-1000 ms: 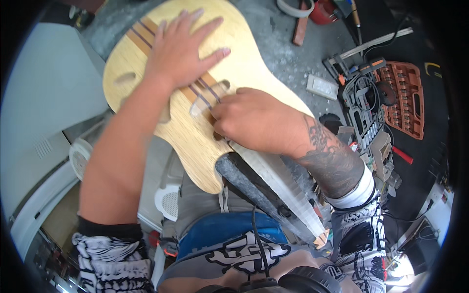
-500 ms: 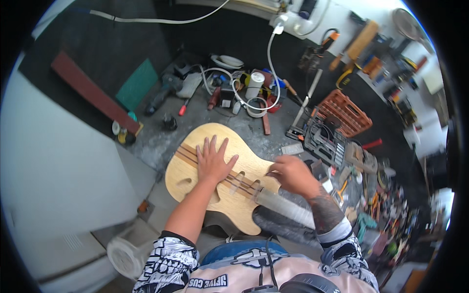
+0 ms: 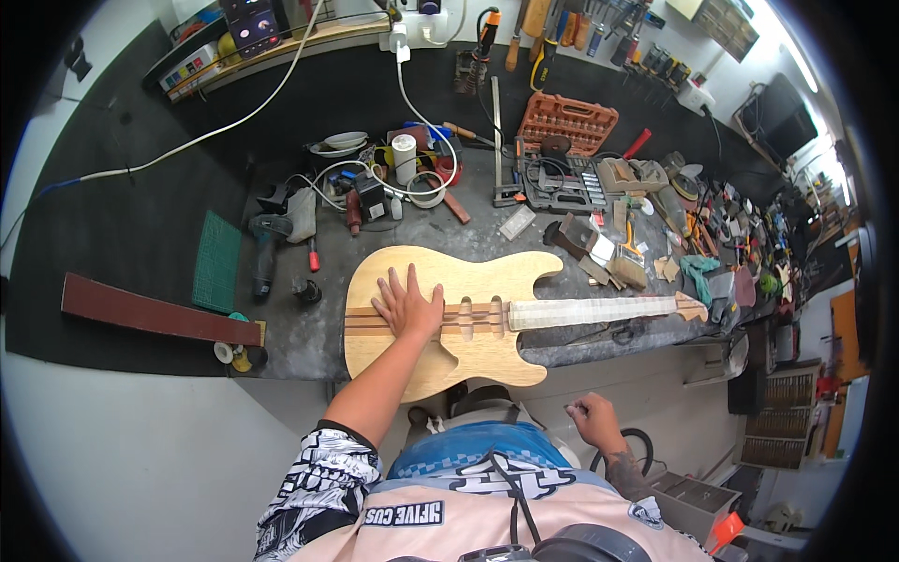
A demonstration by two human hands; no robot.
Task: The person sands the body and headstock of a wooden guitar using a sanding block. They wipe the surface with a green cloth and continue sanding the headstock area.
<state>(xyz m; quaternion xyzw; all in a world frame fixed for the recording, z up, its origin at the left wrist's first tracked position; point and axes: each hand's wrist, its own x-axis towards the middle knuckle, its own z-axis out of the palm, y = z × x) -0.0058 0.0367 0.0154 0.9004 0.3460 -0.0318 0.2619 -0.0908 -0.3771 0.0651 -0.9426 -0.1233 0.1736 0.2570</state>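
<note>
A pale wooden electric guitar body [image 3: 487, 273] lies on the dark workbench, with darker stripes along its middle and cut-out pickup slots. Its neck [image 3: 599, 310], covered in whitish tape, points right to a bare wooden headstock [image 3: 691, 306]. My left hand [image 3: 412, 307] rests flat on the body, fingers spread across the stripes. Off the guitar, below the bench's front edge, my right hand [image 3: 596, 421] hangs with its fingers curled in. Whether anything small sits inside those fingers is hidden.
Behind the guitar stand a cordless drill [image 3: 269, 251], a white cylindrical container [image 3: 404, 159] and a cable. An orange socket case [image 3: 567, 126] leans open at the back. Brushes, blocks and tools crowd the right side. A long reddish-brown board [image 3: 159, 311] is at the left.
My right hand has left the guitar's upper edge and dropped toward me, past the bench front. My left hand stays flat on the body. The view has turned, showing the whole neck.
</note>
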